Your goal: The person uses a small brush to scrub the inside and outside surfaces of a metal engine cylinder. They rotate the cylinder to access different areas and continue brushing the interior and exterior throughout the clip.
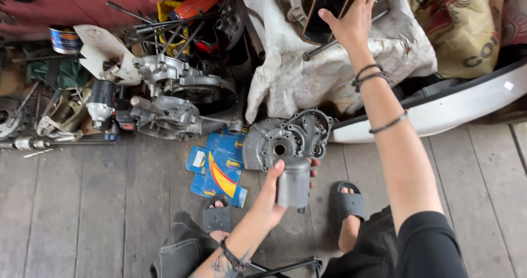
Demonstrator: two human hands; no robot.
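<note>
Left hand [273,193] grips piston [293,182]; right hand [351,22] perhaps on phone [328,6].

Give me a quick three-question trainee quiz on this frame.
1. True or false: the left hand holds a grey metal cylinder.
2. What does the right hand touch? A) blue box B) phone C) tin can
3. Fill in: the round engine cover lies on the wooden ____.

Key:
1. True.
2. B: the right hand is on the phone, which rests on the white cloth; the blue box lies on the floor and the tin can sits far left.
3. floor.
</note>
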